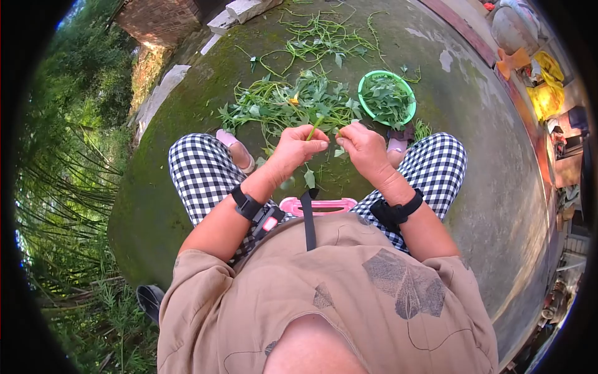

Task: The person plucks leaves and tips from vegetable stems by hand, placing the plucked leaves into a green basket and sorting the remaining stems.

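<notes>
Between thumb and fingers, my left hand [298, 149] grips a green leafy stem [316, 126], which points up and away. Close by on the right, my right hand [364, 148] is closed in a pinch; what lies between its fingertips is too small to make out. A leaf [309, 177] hangs below the left hand. Beyond both hands, a heap of leafy vine stems [299, 100] with an orange-yellow flower [293, 100] lies on the ground. To its right stands a green-rimmed basket [412, 107] holding picked leaves [387, 100].
Farther off lies a looser pile of mostly bare stems [327, 34]. A pink stool edge [339, 204] shows between my checked trouser legs [199, 171]. Stone blocks [163, 93] and bushes [68, 156] border the left; household items and a yellow bag [547, 87] line the right.
</notes>
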Demonstrator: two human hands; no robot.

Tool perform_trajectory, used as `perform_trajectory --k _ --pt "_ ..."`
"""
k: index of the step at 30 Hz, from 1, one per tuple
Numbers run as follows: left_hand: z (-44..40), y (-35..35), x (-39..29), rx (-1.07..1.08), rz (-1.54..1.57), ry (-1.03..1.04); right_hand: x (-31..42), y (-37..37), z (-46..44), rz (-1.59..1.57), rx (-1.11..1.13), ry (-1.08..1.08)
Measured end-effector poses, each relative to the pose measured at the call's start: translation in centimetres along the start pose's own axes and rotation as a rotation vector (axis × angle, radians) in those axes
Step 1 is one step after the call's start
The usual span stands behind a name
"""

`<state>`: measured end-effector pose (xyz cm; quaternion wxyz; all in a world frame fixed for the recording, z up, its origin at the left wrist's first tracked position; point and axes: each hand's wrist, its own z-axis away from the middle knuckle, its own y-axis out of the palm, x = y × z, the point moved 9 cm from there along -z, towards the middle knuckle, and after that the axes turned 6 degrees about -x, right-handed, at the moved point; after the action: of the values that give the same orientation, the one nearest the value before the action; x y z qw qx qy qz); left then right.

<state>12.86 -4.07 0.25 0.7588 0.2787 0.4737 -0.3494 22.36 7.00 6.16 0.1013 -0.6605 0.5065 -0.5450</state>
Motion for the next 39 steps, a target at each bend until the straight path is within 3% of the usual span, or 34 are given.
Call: perform_trajectory --k 6,13,29,35,39 --pt "2.0 -0.2 -0.3 -0.060 0.112 -0.017 2.5 1.8 1.7 0.248 0.136 -0.100" --pt "2.8 -0.2 1.1 0.014 0.257 -0.059 4.5 1.9 2.8 0.301 0.171 -0.096" --pt "2.3 -0.4 2.0 -0.019 0.173 -0.078 4.3 3.0 2.7 0.301 0.256 -0.219" --pt "2.0 -0.2 2.8 -0.027 0.220 -0.083 3.1 3.7 2.8 0.152 0.290 -0.097" --pt "1.7 -0.7 3.0 -0.070 0.198 -0.083 0.6 3.1 2.0 -0.347 0.156 0.105"
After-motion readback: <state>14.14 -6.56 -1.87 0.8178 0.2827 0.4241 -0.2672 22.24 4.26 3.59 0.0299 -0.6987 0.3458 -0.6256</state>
